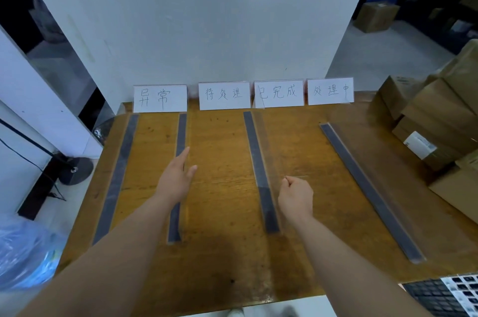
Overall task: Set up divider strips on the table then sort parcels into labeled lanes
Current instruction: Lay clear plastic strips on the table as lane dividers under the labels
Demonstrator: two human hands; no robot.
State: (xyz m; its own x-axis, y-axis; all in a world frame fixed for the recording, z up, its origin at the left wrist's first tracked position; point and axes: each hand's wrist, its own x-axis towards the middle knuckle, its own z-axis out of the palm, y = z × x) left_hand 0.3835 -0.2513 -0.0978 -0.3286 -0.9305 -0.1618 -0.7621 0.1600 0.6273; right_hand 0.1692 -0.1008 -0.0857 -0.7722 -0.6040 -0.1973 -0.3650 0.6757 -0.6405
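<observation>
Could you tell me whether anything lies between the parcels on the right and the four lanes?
Nothing visible does. The parcels sit stacked at the table's right edge, beside the rightmost strip. The lanes between strips are bare wood; only the hands, left hand and right hand, hover over them.

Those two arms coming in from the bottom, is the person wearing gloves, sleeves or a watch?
Nothing shows. The left hand and right hand are bare, no gloves, rings or watch visible. Both forearms are uncovered right down to the picture's edge, so any sleeve ends out of view.
</observation>
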